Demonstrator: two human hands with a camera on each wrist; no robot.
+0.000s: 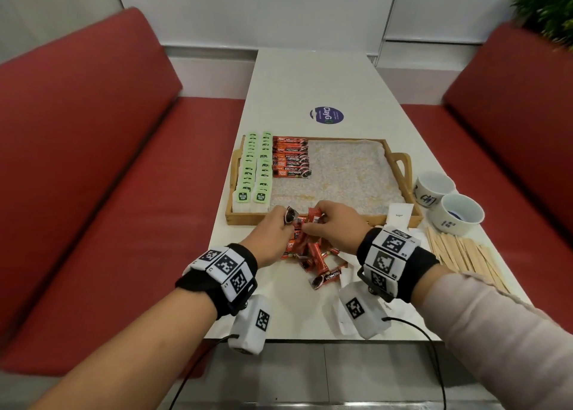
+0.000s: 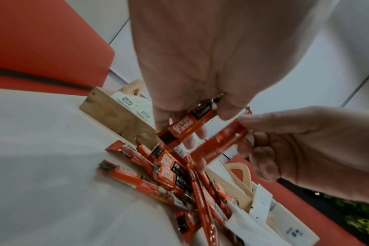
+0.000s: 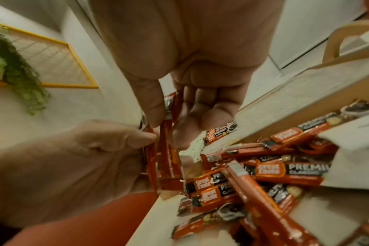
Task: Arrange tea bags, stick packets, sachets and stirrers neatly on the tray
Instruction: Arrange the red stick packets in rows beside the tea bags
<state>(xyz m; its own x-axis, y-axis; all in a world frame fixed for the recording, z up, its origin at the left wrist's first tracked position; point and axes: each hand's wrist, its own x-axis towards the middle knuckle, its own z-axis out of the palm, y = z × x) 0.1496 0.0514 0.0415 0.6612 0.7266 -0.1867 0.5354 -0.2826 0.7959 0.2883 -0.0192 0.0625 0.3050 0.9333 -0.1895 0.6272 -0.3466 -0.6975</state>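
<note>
Here both hands (image 1: 305, 223) pinch red stick packets (image 2: 187, 126) before the tray (image 1: 403, 158).

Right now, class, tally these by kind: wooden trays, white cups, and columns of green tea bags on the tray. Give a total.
Wooden tray: 1
White cups: 2
Columns of green tea bags: 2
Total: 5
</note>
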